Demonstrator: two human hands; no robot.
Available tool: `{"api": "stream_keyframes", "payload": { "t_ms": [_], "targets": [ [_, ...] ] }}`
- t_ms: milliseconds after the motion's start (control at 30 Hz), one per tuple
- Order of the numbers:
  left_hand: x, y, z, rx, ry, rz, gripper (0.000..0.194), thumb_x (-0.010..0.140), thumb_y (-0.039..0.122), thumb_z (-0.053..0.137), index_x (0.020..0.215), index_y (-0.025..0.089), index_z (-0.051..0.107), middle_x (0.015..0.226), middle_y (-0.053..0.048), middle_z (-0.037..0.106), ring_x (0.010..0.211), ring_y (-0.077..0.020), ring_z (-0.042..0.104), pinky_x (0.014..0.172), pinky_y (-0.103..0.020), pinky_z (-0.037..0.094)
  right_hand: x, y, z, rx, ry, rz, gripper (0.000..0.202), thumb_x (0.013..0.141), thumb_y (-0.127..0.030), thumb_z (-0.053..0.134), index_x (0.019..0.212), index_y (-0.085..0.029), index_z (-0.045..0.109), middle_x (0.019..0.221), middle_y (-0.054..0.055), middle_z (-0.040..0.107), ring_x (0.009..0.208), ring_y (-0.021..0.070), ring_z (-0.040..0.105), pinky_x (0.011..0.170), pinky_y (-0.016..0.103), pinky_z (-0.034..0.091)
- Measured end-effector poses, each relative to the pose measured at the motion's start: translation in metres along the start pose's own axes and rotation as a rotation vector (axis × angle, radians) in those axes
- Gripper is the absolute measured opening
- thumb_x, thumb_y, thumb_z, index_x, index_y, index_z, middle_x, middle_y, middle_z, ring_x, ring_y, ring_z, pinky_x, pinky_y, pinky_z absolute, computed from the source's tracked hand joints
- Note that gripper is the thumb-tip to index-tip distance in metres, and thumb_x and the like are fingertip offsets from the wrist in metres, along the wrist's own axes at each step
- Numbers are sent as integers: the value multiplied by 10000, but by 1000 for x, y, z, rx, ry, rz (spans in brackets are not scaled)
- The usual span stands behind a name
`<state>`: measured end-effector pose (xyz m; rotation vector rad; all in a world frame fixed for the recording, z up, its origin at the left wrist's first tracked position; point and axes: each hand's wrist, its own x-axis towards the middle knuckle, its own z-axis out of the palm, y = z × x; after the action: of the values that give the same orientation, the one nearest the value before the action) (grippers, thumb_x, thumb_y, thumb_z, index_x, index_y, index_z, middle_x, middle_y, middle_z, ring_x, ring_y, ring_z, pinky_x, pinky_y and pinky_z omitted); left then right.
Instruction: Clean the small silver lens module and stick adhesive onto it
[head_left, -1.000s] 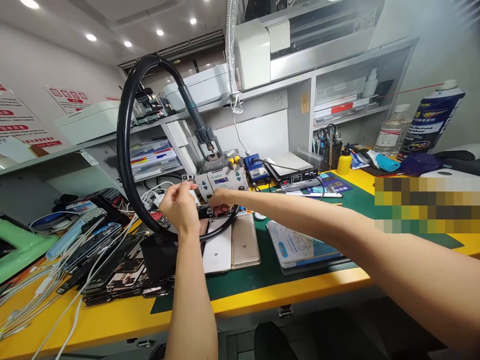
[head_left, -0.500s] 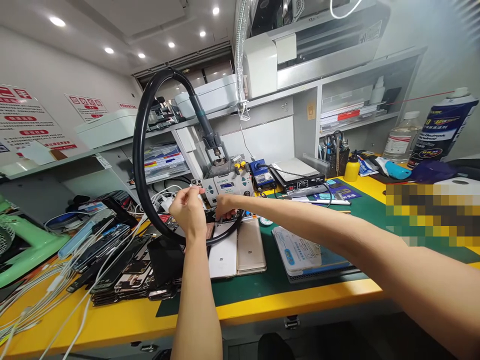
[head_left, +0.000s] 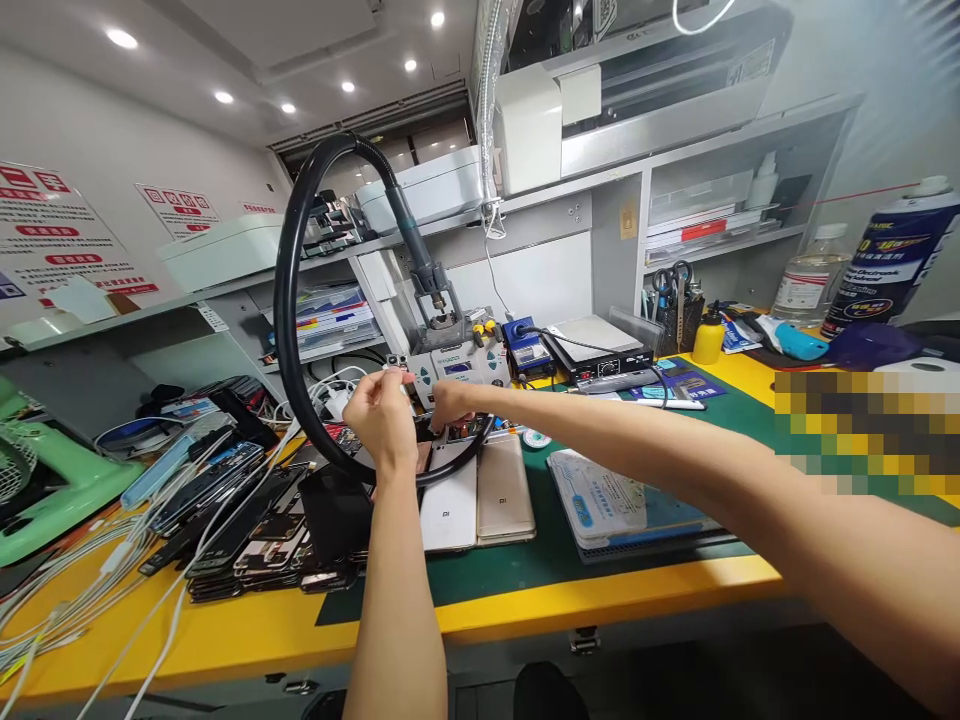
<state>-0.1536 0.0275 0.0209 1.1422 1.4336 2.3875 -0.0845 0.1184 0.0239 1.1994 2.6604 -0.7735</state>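
My left hand [head_left: 381, 412] is raised in front of the hot air station [head_left: 454, 368], its fingers pinched. A thin pale piece with dark round lens-like spots [head_left: 397, 362] shows just above its fingertips; most of it is hidden by the hand. My right hand [head_left: 452, 402] reaches across from the right, fingers bent down and drawn together among small dark parts [head_left: 469, 428]. What it grips, if anything, is hidden. In front of it lie a white phone [head_left: 448, 512] and a gold phone [head_left: 504, 490]. A thick black hose [head_left: 285, 300] loops around my hands.
Stacked phone parts [head_left: 262, 560] and white cables [head_left: 112, 565] fill the left side, beside a green fan [head_left: 67, 490]. A blue-and-white booklet [head_left: 600, 505] rests on the green mat [head_left: 525, 580]. Behind are a yellow bottle [head_left: 708, 338], a spray can [head_left: 889, 260] and shelves [head_left: 600, 185].
The view has shifted slightly, so everything sits a little farther right. My right fingers have shifted slightly among the small parts; my left hand keeps its pinch.
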Motion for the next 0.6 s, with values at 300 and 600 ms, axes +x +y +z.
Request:
{"api": "stream_keyframes", "payload": {
  "t_ms": [300, 600],
  "targets": [
    [0, 1, 0, 4, -46, -25, 175, 735, 316, 622, 668, 155, 626, 619, 5, 636, 412, -65, 353, 403, -228, 241, -78, 21, -46, 16, 181, -95, 281, 959, -349, 621, 1140, -136, 640, 1080, 64, 675, 890, 192, 675, 761, 360, 580],
    [-23, 12, 12, -3, -394, -135, 169, 714, 307, 697, 683, 142, 676, 641, -16, 657, 411, -60, 355, 378, -213, 216, -213, 108, -73, 192, 471, -101, 241, 830, -399, 706, 918, -181, 758, 735, 69, 714, 540, 148, 598, 417, 267, 401]
  ]
}}
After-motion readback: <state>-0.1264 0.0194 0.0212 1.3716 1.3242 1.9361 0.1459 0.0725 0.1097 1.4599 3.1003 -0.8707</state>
